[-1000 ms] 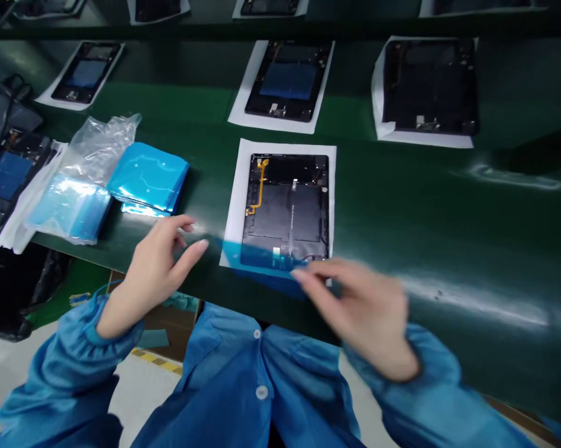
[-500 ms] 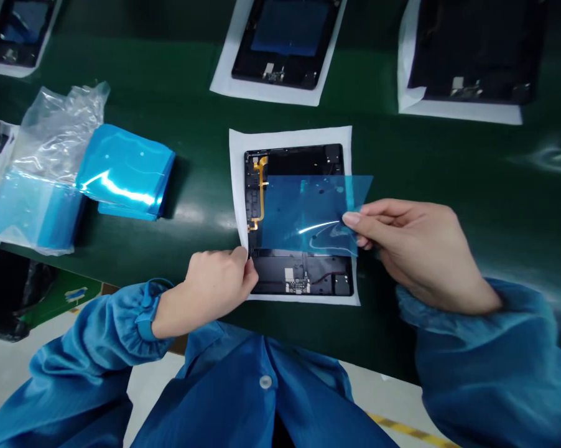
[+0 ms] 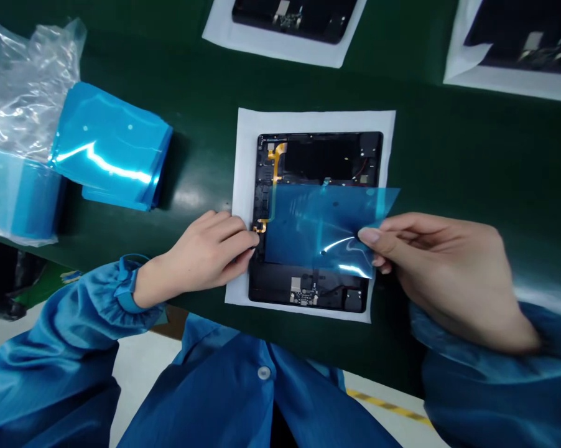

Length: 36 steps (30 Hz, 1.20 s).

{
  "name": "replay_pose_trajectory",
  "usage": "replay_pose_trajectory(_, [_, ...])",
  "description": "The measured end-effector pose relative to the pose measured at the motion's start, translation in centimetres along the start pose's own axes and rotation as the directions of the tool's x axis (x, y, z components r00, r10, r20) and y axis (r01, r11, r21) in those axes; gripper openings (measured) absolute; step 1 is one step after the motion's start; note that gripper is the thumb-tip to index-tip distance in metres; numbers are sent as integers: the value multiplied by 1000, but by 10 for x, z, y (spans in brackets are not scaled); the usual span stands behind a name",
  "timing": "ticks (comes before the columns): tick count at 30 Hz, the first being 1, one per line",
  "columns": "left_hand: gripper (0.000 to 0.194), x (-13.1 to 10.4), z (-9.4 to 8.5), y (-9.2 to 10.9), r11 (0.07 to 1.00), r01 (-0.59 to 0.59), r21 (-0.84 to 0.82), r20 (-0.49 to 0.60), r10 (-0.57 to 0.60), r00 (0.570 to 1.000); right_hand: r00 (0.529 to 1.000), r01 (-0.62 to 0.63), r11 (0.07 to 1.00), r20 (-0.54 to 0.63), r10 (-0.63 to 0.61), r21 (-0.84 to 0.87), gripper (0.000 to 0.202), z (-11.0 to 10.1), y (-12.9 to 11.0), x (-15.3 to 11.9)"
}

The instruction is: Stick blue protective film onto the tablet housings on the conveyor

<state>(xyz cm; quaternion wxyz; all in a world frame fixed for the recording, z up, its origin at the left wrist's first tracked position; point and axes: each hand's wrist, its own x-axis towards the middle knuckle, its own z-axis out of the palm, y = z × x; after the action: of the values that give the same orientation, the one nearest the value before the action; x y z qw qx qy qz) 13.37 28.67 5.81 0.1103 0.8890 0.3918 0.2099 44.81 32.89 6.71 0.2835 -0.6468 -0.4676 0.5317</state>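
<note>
An opened black tablet (image 3: 280, 280), its inner boards and orange ribbon cable (image 3: 275, 171) exposed, lies on a white sheet (image 3: 247, 134). A see-through blue film (image 3: 303, 224) stretches across the middle of the tablet. My right hand (image 3: 448, 267) pinches the film's right edge between thumb and fingers, with that side lifted. At the tablet's left edge, my left hand (image 3: 206, 252) has its fingers drawn together on the rim; the thumb tip is partly hidden.
To the left on the green table (image 3: 191, 149) lies a stack of blue films (image 3: 112, 143), beside a clear plastic bag (image 3: 28, 106) holding more. Two further opened tablets on white sheets, a middle one (image 3: 303, 22) and a right one (image 3: 542, 50), lie along the far side.
The camera view has shifted, bringing the tablet nearer. My left hand has moved from the white sheet's lower left corner up along the tablet's left edge. My right hand still pinches the film.
</note>
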Motion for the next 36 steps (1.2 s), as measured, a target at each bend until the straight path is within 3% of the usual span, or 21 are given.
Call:
replay_pose_trajectory(19, [6,1,4,-3,999,9,-49,28,-7,1000,997,83,988,3,-83,-132,20,-4,1,-2])
replay_pose_trajectory(36, [7,2,3,-3,998,17,-68,33,-15,999,997,72,986,13,-71,-149,25,-4,1,-1])
